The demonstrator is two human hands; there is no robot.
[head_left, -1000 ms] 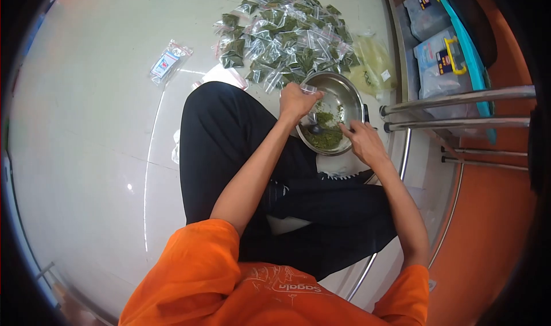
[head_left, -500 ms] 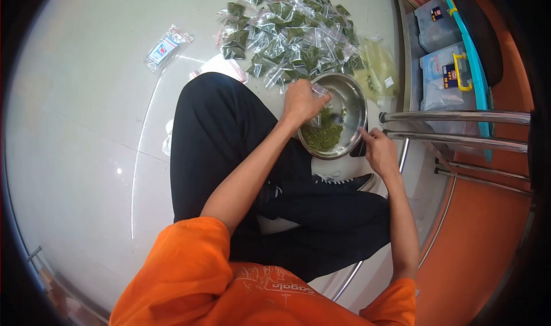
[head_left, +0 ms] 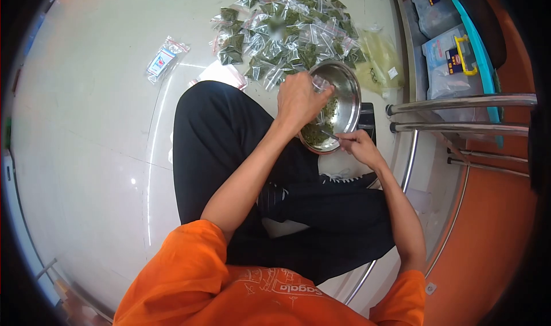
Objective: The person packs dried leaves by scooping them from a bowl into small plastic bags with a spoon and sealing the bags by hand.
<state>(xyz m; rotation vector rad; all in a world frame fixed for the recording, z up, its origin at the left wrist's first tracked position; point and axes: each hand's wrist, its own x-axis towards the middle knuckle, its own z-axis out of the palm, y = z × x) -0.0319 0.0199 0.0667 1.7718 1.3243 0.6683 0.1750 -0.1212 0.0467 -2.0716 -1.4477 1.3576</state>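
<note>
My left hand [head_left: 301,103] is closed on a small clear plastic bag [head_left: 319,85] over the left side of a metal bowl [head_left: 351,99]. The bowl looks tilted, with chopped green leaves [head_left: 314,134] in its lower part. At the bowl's lower right, my right hand [head_left: 363,149] grips the handle of a spoon [head_left: 330,135], whose tip reaches to the leaves. Beyond the bowl lies a large pile of clear bags filled with green leaves [head_left: 293,33].
A yellowish plastic bag [head_left: 380,65] lies right of the pile, and a black flat object [head_left: 367,119] beside the bowl. A labelled packet [head_left: 163,62] and white packets [head_left: 222,74] lie on the left. Metal rails [head_left: 459,102] and storage boxes [head_left: 447,62] stand at the right.
My right hand has moved from beside the bowl to its lower right edge, with the spoon handle now visible in it. The bowl has tilted, and more of the black object shows.
</note>
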